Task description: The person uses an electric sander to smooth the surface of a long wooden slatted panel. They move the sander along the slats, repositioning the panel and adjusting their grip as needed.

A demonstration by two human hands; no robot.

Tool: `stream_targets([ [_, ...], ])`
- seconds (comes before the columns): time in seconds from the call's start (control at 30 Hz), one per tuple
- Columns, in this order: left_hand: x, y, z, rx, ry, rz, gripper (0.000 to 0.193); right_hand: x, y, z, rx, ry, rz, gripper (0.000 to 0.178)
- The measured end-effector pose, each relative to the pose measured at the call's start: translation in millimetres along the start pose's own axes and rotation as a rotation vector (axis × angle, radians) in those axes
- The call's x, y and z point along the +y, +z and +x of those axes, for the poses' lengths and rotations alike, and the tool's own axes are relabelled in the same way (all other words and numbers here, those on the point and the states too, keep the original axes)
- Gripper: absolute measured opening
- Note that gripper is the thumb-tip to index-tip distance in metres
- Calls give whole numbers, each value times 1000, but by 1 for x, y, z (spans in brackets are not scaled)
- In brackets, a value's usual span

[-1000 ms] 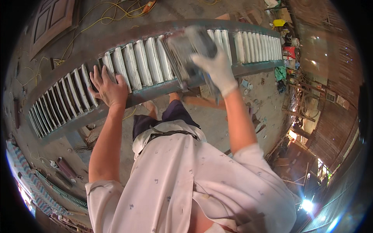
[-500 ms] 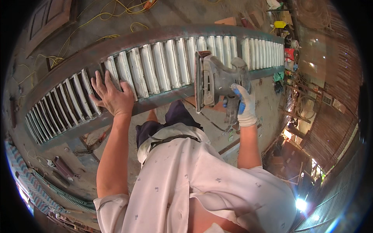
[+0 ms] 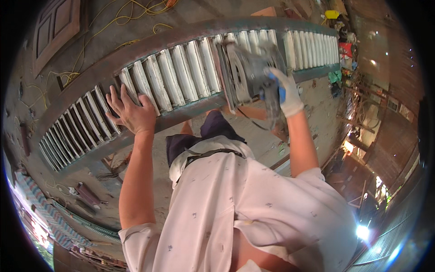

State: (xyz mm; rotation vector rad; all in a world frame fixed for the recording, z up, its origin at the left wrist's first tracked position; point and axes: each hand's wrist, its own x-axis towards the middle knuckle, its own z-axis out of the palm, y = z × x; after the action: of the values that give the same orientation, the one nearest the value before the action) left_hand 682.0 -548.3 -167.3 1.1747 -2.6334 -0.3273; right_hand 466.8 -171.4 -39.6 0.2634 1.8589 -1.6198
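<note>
A long louvered shutter (image 3: 186,111) with a brown frame, greenish in places, and white slats stretches across in front of me. My left hand (image 3: 132,110) is bare and open, its fingers spread over the slats and the near rail left of the middle. My right hand (image 3: 286,92), in a white and blue work glove, is closed around the handle of a grey power sander (image 3: 242,72). The sander is blurred and stands on edge over the slats right of the middle. Whether its face touches the wood I cannot tell. A dark cord hangs below it.
A brown panelled door (image 3: 58,31) lies at the far left, with a yellow cord (image 3: 129,18) looped on the floor beside it. Several odds and ends, including a yellow container (image 3: 332,14), are heaped beyond the shutter's right end. A striped sheet (image 3: 50,211) is at the lower left.
The sander and my right hand have moved away from me and are now blurred. My left hand keeps its place on the slats. The whole view has shifted slightly.
</note>
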Motion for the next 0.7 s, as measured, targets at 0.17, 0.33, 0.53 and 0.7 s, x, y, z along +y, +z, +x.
stream_targets([
  [0.17, 3, 0, 0, -14, -1, 28, 62, 19, -8, -46, 48, 16, 34, 35],
  [0.33, 8, 4, 3, -23, 13, 27, 63, -8, 16, 38, -37, -421, -6, 35],
  [0.53, 5, 5, 6, -17, 1, 54, 60, -3, 50, 11, 58, -390, -244, 67],
  [0.7, 11, -1, -1, -40, -35, 31, 61, 19, 45, -87, 155, -298, -362, 76],
])
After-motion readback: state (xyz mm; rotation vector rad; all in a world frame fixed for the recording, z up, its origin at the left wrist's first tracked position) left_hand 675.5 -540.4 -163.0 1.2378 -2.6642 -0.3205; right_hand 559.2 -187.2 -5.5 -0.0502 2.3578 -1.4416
